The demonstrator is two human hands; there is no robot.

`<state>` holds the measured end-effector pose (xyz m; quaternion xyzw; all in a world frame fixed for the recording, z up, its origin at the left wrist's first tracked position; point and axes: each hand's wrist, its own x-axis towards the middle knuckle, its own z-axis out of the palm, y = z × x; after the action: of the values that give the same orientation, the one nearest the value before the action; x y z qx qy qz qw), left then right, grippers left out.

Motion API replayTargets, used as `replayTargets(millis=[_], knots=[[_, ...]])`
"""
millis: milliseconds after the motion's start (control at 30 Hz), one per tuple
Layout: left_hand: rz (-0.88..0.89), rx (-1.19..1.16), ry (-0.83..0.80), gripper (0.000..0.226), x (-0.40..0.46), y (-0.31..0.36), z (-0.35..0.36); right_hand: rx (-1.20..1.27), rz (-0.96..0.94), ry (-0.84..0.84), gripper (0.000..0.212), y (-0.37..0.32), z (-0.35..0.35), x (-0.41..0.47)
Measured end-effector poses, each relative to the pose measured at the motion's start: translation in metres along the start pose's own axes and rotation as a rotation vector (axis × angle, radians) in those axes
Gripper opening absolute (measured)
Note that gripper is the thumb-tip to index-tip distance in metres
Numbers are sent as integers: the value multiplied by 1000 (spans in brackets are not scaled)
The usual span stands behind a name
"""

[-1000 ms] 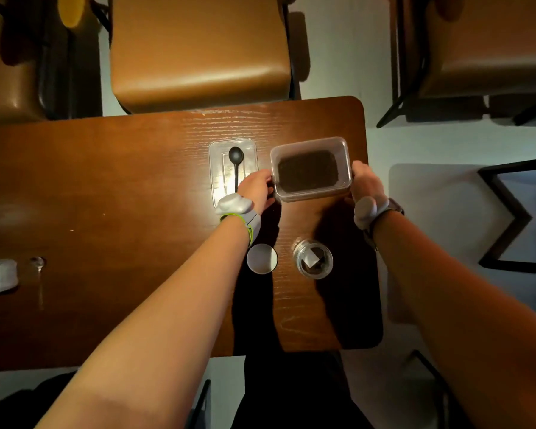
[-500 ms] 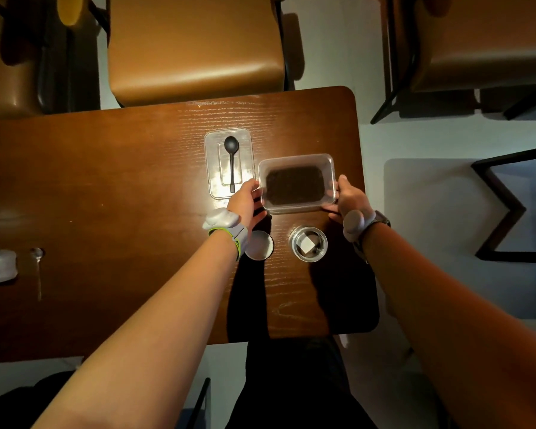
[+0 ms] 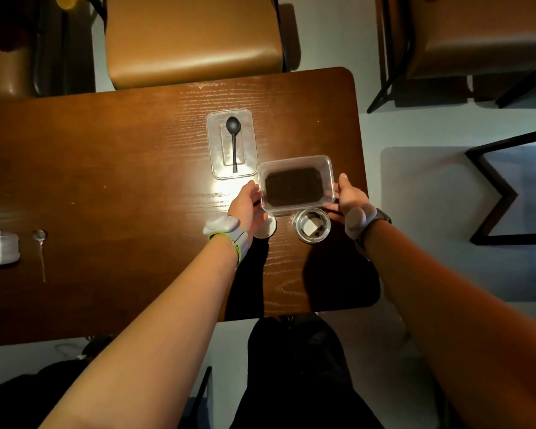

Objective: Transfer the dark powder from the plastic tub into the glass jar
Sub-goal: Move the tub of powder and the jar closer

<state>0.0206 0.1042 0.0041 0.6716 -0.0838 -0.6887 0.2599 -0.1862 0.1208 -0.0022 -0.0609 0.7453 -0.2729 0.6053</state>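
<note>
Head view is showing a person gripping a clear plastic tub (image 3: 296,184) from both ends: the left hand (image 3: 245,205) is clasping its left end and the right hand (image 3: 350,198) its right end, fingers curled round the walls. The dark powder (image 3: 293,186) is lying in an even layer across the bottom of the tub. The tub is sitting level, its near edge overlapping the rim of the open glass jar (image 3: 311,226), which is standing upright on the wooden table (image 3: 121,181); whether the tub is lifted or resting there cannot be told. A little dark powder appears to be lying in the jar already. The round lid (image 3: 268,228) is lying just left of the jar, and a black spoon (image 3: 233,140) is resting on the tub's flat cover (image 3: 248,144) behind. The step in hand looks like lining the tub up for pouring. Next, the tub probably needs tipping slowly towards the jar, one corner over the narrow mouth, or powder will be spilling onto the table.
</note>
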Motion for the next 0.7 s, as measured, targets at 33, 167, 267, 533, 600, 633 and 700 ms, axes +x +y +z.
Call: replayTargets(millis=[33, 167, 267, 533, 600, 633, 700], knots=[[0, -5, -2, 45, 0, -3, -2, -8, 5, 10, 61, 3, -1, 0], [-9, -36, -19, 48, -1, -13, -9, -115, -22, 28, 55, 13, -1, 5], [-17, -38, -30, 44, 2, -11, -10, -146, -6, 29, 42, 10, 4, 7], [75, 33, 84, 43, 20, 34, -14, -508, -387, 322, 47, -49, 24, -6], [106, -5, 112, 36, 30, 54, -18, -478, -521, 256, 41, -74, 49, -6], [121, -25, 117, 34, 35, 64, -19, -447, -547, 194, 36, -86, 65, -6], [146, -40, 123, 34, 44, 82, -22, -376, -545, 72, 27, -108, 98, -4]])
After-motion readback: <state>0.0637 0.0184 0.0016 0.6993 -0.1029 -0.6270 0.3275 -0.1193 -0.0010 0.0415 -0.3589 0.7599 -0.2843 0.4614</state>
